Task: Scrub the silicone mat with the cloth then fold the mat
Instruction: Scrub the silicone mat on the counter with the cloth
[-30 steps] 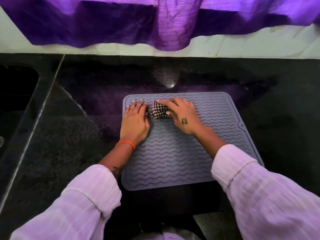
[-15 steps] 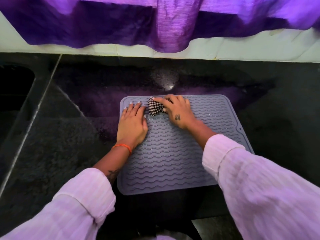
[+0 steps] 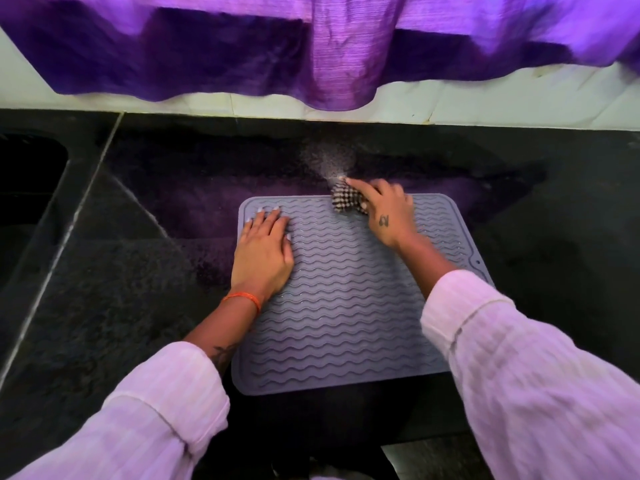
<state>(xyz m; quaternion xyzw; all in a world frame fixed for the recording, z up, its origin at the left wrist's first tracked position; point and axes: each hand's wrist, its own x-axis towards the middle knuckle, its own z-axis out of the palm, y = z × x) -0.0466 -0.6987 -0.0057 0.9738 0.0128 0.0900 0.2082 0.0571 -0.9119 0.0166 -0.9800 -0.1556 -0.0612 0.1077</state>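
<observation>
The silicone mat [image 3: 346, 306] lies flat on the black bench [image 3: 121, 289], its near edge at the bench's front edge. The checkered cloth [image 3: 346, 201] is pinched in the grip of the right hand [image 3: 388, 216] at the mat's far edge, right of centre. The left hand [image 3: 263, 258] is pressed flat, fingers straight, near the mat's far left corner. Unscrubbed ridges appear to lie toward the near edge. No brand or writing can be read; a small mark on the right hand is illegible.

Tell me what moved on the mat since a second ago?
The right hand slid the checked cloth away from the left hand, rightward and up to the far edge of the mat, still gripping it. The left hand stays pressed flat near the mat's far left corner, and the mat lies unfolded on the black counter.
</observation>
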